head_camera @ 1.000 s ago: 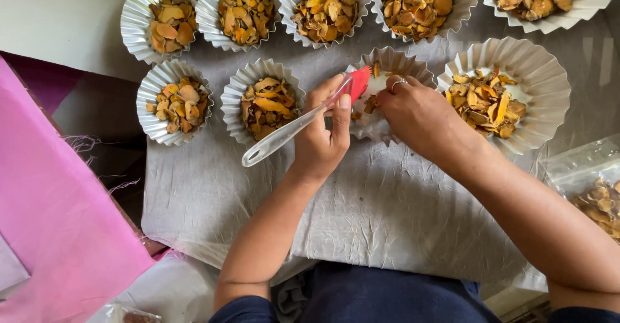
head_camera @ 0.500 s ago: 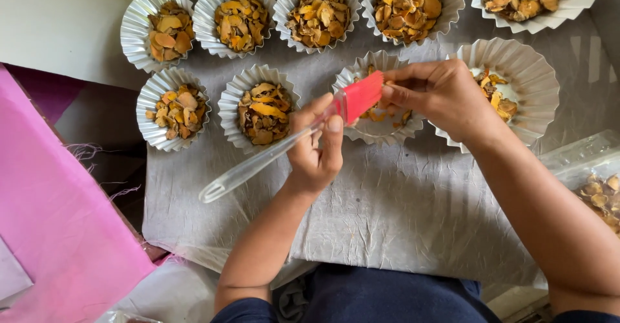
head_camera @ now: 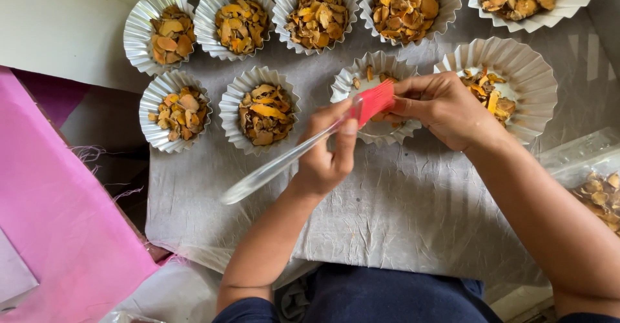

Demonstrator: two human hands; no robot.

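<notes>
The red brush head [head_camera: 374,101] is pinched by the right hand [head_camera: 445,110], partly hiding one cup [head_camera: 361,81]. The clear handle [head_camera: 278,165] is gripped by the left hand [head_camera: 326,158]. Nine fluted cups are counted; one is cut off.

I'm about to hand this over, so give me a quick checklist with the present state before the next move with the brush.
1. Left hand grips the brush handle: ok.
2. Right hand pinches the red bristles: ok.
3. Brush head sits over the nearly empty foil cup: ok.
4. Neighbouring filled cup upright, untouched: ok.
5. Bristles free of residue: cannot tell.
6. Grey cloth free of spilled chips near the hands: ok.
</notes>
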